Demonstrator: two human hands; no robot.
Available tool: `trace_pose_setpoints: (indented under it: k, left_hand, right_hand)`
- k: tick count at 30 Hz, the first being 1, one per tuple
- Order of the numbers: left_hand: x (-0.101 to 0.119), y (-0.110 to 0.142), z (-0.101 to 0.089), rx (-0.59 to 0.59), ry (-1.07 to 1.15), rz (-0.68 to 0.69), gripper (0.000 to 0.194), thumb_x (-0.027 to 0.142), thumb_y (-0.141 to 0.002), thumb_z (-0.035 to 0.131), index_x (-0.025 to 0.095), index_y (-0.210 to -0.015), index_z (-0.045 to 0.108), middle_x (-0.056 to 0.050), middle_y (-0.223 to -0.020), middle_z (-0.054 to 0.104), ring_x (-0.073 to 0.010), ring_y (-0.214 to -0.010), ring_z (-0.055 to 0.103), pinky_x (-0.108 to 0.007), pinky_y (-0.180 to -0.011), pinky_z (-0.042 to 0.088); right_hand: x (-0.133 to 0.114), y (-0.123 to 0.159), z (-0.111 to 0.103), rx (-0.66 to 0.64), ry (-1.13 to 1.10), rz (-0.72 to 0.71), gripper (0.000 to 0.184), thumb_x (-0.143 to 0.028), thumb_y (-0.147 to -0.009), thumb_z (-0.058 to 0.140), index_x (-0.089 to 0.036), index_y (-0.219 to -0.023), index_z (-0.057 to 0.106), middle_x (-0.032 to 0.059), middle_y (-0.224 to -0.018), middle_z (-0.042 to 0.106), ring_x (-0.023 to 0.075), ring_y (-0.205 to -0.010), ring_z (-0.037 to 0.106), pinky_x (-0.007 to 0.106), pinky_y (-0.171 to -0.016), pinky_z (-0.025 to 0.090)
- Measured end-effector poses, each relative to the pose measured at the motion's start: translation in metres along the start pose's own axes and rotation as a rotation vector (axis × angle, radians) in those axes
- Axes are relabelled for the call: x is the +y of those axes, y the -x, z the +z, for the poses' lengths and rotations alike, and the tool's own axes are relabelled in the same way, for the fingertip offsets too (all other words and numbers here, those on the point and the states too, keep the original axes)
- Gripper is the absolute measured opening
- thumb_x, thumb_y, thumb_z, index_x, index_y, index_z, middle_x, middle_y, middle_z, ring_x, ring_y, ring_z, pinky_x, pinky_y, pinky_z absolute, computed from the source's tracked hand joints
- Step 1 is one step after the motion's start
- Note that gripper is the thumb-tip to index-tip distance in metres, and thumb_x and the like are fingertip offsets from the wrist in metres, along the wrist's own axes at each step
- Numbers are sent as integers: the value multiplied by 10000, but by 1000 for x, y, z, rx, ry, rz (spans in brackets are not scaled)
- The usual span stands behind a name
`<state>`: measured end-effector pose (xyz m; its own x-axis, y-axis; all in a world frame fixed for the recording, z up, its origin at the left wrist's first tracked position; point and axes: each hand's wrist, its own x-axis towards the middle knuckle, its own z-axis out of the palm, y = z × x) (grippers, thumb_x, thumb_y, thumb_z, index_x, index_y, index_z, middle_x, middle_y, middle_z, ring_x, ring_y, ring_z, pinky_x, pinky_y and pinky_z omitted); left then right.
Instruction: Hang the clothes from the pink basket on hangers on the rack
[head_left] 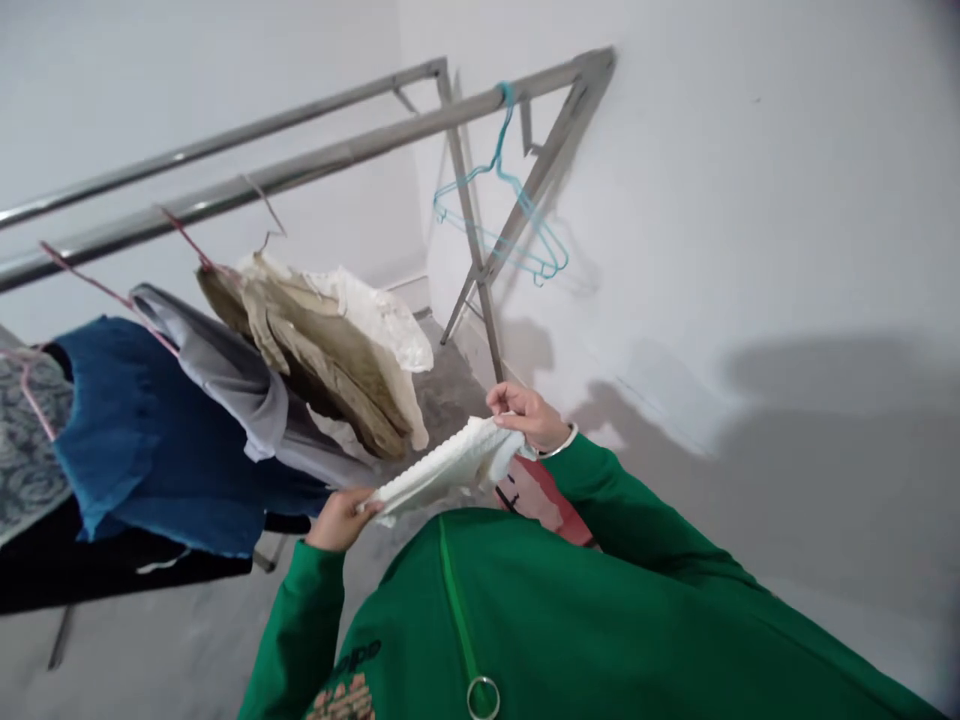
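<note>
— Item in hand?
— One white ribbed cloth (450, 470), held up in front of a green zip top (480, 590), on no hanger.

— Hand states?
— Left hand (341, 520): closed, fingers pinching one end of the cloth. Right hand (529, 415): fingers curled over the other end, also gripping (the folds hide exactly how).

— Rack contents?
— A steel drying rack (247, 183) with two rails, standing beside a white wall (750, 180). Hanging from it: a stained beige garment (315, 370) on a pink wire hanger (191, 245), a grey garment (225, 365), a blue garment (142, 440) and a grey patterned piece (26, 450) at the frame's edge. A black piece (90, 570) lies below the blue, its support hidden.

— Spare hangers?
— One teal wire hanger (496, 160), bare, hooked on the nearer rail by the wall.
</note>
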<state>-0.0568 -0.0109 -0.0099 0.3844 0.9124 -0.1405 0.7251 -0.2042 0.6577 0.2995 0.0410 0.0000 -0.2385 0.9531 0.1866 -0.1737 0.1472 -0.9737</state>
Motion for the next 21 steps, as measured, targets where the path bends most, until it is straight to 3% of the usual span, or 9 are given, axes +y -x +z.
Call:
trace_pose_setpoints:
  k: [2, 6, 8, 10, 12, 13, 15, 19, 21]
  left_hand:
    - [-10, -1, 1, 92, -104, -21, 313, 352, -801, 457, 186, -726, 712, -73, -722, 660, -210, -738, 633, -299, -716, 489]
    - [-27, -6, 2, 550, -226, -241, 261, 239, -721, 467, 190, -814, 706, -98, -871, 640, -246, -856, 619, -348, -801, 480]
    - [-30, -10, 2, 652, -36, -313, 232, 242, -665, 504, 190, -795, 688, -82, -856, 649, -239, -849, 618, -329, -778, 482]
    - [-27, -14, 3, 653, 315, -370, 215, 275, -607, 551, 181, -765, 662, -52, -777, 657, -211, -751, 615, -291, -677, 480]
    - [-20, -18, 7, 617, 680, -422, 268, 335, -560, 630, 173, -774, 634, -22, -703, 656, -174, -625, 590, -254, -565, 447]
    - [-17, -20, 11, 592, 818, -439, 324, 374, -541, 678, 170, -786, 624, -11, -671, 652, -163, -581, 580, -243, -532, 432]
    - [-10, -22, 20, 516, 983, -462, 434, 456, -501, 758, 163, -789, 620, -2, -615, 642, -162, -545, 583, -243, -516, 431]
    - [0, -24, 40, 302, 1044, -524, 499, 562, -441, 815, 151, -660, 635, -19, -522, 612, -164, -502, 575, -256, -511, 443]
    - [4, -23, 45, 239, 1051, -530, 499, 573, -440, 827, 148, -604, 623, -14, -486, 589, -132, -455, 533, -236, -479, 417]
  right_hand:
    - [-3, -1, -1, -23, -1, -15, 312, -303, -678, 724, -150, -882, 545, -19, -727, 475, 79, -629, 413, 214, -576, 321]
    - [-6, -3, -4, -203, 45, 7, 320, -327, -698, 723, -139, -880, 538, -16, -728, 494, 76, -636, 431, 212, -598, 350]
    - [-3, -4, -4, -348, 87, 66, 335, -345, -700, 729, -132, -878, 542, -10, -736, 520, 76, -646, 461, 208, -600, 371]
    - [0, -6, -6, -487, 175, 135, 328, -358, -715, 717, -125, -885, 562, 4, -756, 562, 80, -652, 495, 212, -609, 398]
    - [0, -13, -9, -540, 323, 159, 292, -358, -752, 679, -123, -902, 590, 21, -780, 603, 89, -663, 526, 227, -639, 428]
    - [-3, -20, -13, -517, 410, 145, 274, -347, -771, 657, -125, -921, 599, 30, -797, 620, 95, -674, 541, 237, -661, 442]
    - [-18, -40, -24, -348, 594, 68, 252, -316, -804, 608, -131, -974, 598, 47, -838, 645, 111, -707, 566, 255, -703, 457]
    - [-73, -104, -60, 252, 1051, -111, 248, -311, -866, 530, -143, -1040, 582, 79, -919, 659, 167, -806, 590, 290, -749, 445]
    - [-100, -139, -79, 462, 1323, -147, 267, -323, -870, 534, -129, -1046, 584, 125, -1012, 644, 228, -947, 574, 321, -779, 426]
